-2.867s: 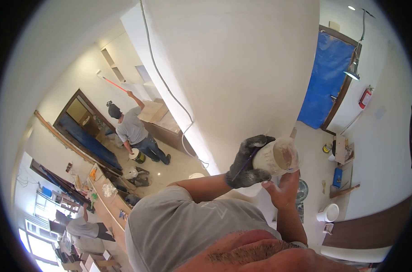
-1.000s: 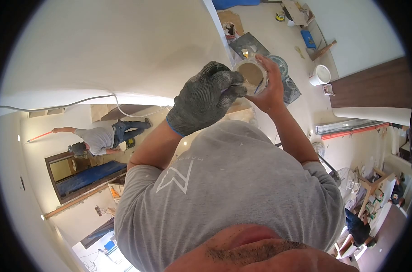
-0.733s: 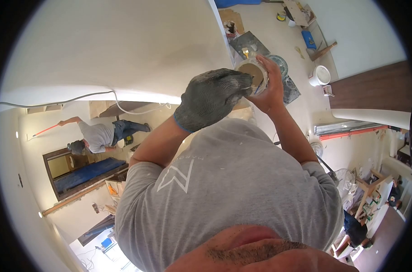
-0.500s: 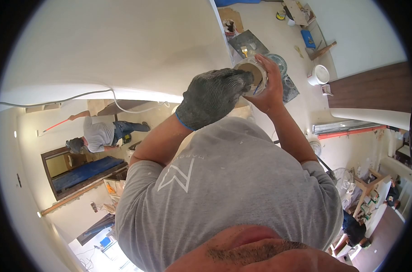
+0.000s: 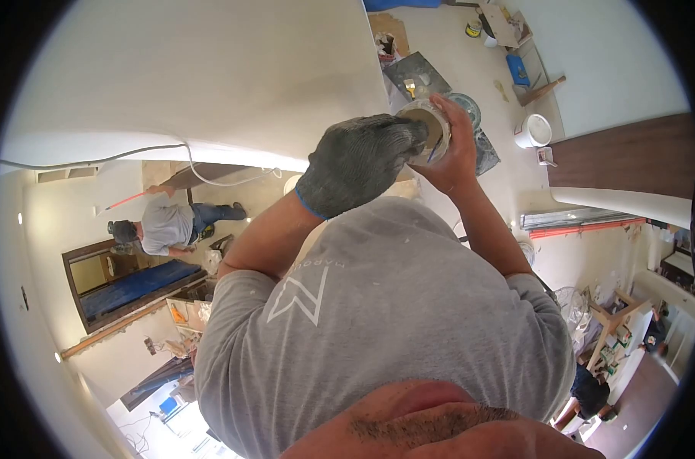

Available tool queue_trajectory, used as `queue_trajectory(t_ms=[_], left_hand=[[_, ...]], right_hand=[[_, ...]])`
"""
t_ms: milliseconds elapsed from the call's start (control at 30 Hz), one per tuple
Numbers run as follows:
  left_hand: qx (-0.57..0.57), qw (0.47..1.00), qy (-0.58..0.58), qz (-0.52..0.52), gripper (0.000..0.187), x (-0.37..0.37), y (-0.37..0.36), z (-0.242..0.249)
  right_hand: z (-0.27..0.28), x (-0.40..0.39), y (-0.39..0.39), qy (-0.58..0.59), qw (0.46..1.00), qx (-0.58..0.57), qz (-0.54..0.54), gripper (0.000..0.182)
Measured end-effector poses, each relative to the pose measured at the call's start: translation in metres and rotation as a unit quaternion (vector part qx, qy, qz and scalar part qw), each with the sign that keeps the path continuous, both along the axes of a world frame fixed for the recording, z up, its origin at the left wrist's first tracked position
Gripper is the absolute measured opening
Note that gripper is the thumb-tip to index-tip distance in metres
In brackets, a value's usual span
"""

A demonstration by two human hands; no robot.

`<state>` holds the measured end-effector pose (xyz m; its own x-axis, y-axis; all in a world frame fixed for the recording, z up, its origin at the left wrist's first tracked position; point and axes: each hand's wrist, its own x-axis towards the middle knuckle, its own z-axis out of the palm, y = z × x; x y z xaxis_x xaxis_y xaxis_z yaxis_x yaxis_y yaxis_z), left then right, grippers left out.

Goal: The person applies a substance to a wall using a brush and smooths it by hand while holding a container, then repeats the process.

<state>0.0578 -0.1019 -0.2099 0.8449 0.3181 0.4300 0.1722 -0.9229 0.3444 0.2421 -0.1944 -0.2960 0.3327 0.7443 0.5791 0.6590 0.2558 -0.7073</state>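
My left hand (image 5: pixel 363 162), in a dark knit work glove, is closed with its fingertips at the mouth of a round tub (image 5: pixel 406 112). What those fingers grip, if anything, is hidden. My bare right hand (image 5: pixel 456 149) wraps around the tub's other side, fingers over the rim. Inside the tub a greyish-beige surface shows, with a thin blue streak near the right edge. The tub is tilted so its opening faces me, in front of my belly.
A large pale wall (image 5: pixel 210 69) rises close on my left, with a cable along its edge. On the floor ahead are a dark board (image 5: pixel 428 70), a brush (image 5: pixel 410 88) and a white bucket (image 5: pixel 533 131). A co-worker (image 5: pixel 164 223) holds a red pole at left.
My hands and the tub stay almost in place. The view has shifted slightly, and the co-worker's red pole has moved.
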Motion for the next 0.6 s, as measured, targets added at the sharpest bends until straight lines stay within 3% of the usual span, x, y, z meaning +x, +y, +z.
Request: queue_trajectory(t_ms=[267,467,567,600], left_hand=[[0.017,1.000,0.021,-0.012,0.033,-0.005,0.000,0.013],[-0.009,0.996,0.079,0.040,0.029,-0.007,-0.001,0.022],[0.029,0.999,0.004,0.031,0.029,-0.007,0.004,0.011],[0.013,0.999,0.027,0.032,0.029,-0.006,0.005,0.013]], right_hand=[[0.003,-0.007,0.001,0.019,1.000,-0.006,0.002,0.102],[0.005,-0.011,0.003,0.037,0.999,-0.009,0.003,0.103],[0.003,-0.007,0.005,0.019,1.000,-0.009,-0.006,0.103],[0.002,-0.007,0.006,0.012,1.000,-0.010,-0.008,0.103]])
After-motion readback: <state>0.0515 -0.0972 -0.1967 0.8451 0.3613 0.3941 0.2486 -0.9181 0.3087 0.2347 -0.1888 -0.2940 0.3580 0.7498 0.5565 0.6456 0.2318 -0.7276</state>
